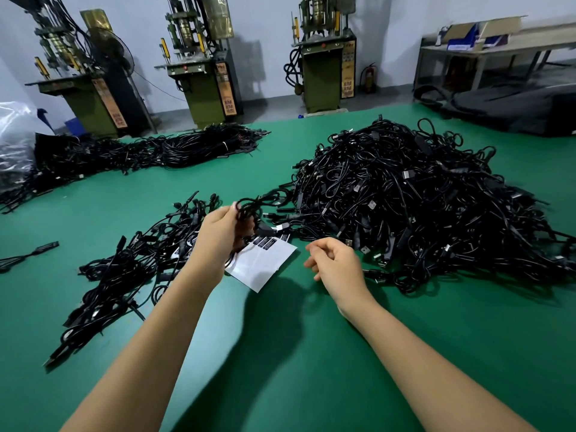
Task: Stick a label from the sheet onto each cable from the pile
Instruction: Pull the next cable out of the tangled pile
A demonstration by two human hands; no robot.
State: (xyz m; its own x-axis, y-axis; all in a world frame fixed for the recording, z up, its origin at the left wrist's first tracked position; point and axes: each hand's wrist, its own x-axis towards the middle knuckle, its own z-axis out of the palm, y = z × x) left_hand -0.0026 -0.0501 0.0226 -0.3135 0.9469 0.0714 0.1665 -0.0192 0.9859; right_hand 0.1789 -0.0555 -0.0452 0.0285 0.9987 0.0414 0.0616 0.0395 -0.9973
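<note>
1. Two bare forearms reach out from the bottom edge over the flat green worktop [280,369].
2. The left hand [223,227] is raised above the worktop, its fingers curled round a coiled black cable [249,207] whose plug end hangs toward the sheet below.
3. The right hand [335,260] hovers just beside the sheet, fingers loosely curled with thumb and forefinger close together; it holds nothing that can be made out.
4. The white rectangular label sheet [260,265] lies flat on the worktop between the two hands, with a few black labels [265,243] left along its far edge.
5. The big heap of tangled black cables [420,201] sits to the right of the sheet, close to the right hand.
6. A smaller spread of black cables [131,263] lies to the left, some showing small tags.
7. Further bundled black cables [187,148] lie at the far left of the worktop, and three olive-green press machines [205,88] stand along the grey wall behind.
</note>
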